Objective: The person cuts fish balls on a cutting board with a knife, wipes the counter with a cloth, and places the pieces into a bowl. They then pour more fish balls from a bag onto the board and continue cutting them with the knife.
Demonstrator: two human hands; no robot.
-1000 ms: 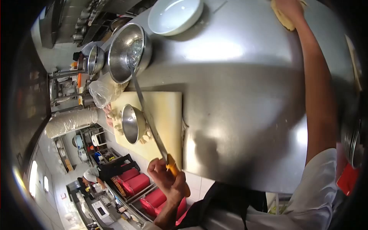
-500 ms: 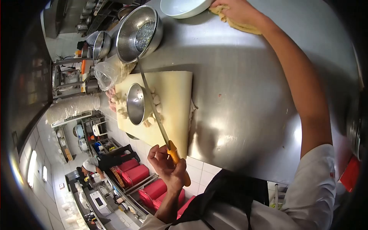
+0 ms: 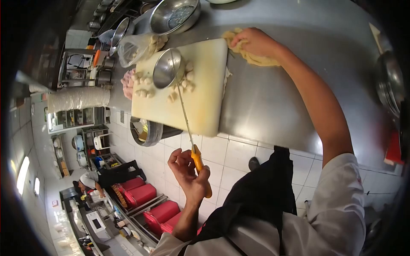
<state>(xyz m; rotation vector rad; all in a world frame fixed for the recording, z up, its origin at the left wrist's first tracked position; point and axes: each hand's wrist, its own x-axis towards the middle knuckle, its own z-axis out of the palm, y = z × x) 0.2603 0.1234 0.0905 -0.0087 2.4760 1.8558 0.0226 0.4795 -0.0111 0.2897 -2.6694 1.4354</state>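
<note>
A steel table (image 3: 273,106) spans the upper middle and right of the frame. On it lie a pale cutting board (image 3: 200,115), left of centre; a crumpled yellow cloth (image 3: 260,60) near the board's upper right corner; a plastic bag (image 3: 132,51) at upper left; and a large metal bowl (image 3: 164,19) by the top edge. The board carries a small metal bowl (image 3: 163,71) and pale chunks (image 3: 189,76).

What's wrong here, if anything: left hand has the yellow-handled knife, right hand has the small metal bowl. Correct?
The right hand is wrong. The head view shows the right hand on a yellowish cloth over the steel table; the small metal bowl is on the cutting board. The left hand does have the yellow-handled knife.
</note>
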